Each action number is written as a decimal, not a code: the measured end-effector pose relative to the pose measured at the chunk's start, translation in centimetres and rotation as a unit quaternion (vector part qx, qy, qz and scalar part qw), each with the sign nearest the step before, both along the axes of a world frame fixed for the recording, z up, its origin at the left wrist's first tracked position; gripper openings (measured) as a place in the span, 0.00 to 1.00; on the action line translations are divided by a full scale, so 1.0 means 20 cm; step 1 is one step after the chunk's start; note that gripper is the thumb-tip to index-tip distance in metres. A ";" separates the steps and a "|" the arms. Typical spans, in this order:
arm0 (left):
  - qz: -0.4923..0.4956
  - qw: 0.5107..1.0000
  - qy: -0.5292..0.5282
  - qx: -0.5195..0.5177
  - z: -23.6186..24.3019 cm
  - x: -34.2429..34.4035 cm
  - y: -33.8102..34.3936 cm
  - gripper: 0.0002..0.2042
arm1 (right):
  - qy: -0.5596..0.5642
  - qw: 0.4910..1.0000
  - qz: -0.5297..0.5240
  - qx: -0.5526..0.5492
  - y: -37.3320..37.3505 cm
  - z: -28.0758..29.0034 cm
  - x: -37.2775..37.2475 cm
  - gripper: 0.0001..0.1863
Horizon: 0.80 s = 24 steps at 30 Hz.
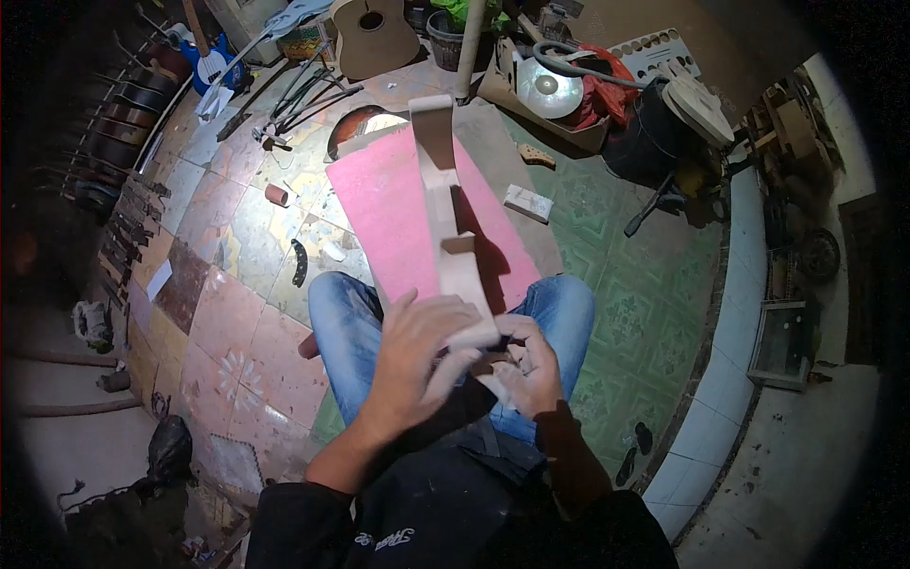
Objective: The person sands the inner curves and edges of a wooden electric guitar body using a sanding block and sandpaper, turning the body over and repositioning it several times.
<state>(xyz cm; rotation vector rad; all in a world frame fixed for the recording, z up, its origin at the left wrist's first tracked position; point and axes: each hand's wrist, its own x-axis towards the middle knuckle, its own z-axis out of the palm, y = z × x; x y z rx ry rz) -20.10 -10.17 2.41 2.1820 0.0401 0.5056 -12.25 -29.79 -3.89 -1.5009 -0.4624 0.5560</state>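
**Unfinished guitar neck held over my lap**

I sit on the tiled floor in blue jeans (346, 313), and I have a bare wooden guitar neck (445, 209) gripped at its near end. It runs away from me, from just above my knees to its far tip near the pale pole (469, 47). My left hand (417, 356) lies over the top of the near block of the neck, fingers curled round it and clenched on the wood. My right hand (526, 365) grasps the same end from below and from the right, fingers wrapped about the underside, touching the left hand's fingertips.

Under the neck, a pink sheet (389, 213) rests on a grey board (502, 156) that slopes from my knees toward the far side. To the right of the board a small pale block (528, 203) lies on the green patterned tiles. On the left, a small brown roll (276, 194) stands on the floor, and a dark curved piece (300, 263) lies nearer to my left knee. Far off, an acoustic guitar body (372, 36) lies flat, with a blue guitar (210, 59) to its left.
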 end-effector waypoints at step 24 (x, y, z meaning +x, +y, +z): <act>0.082 0.933 -0.317 -0.149 -0.20 -0.01 0.04 0.09 | -0.158 0.979 0.061 -0.110 0.02 0.33 -0.05 0.21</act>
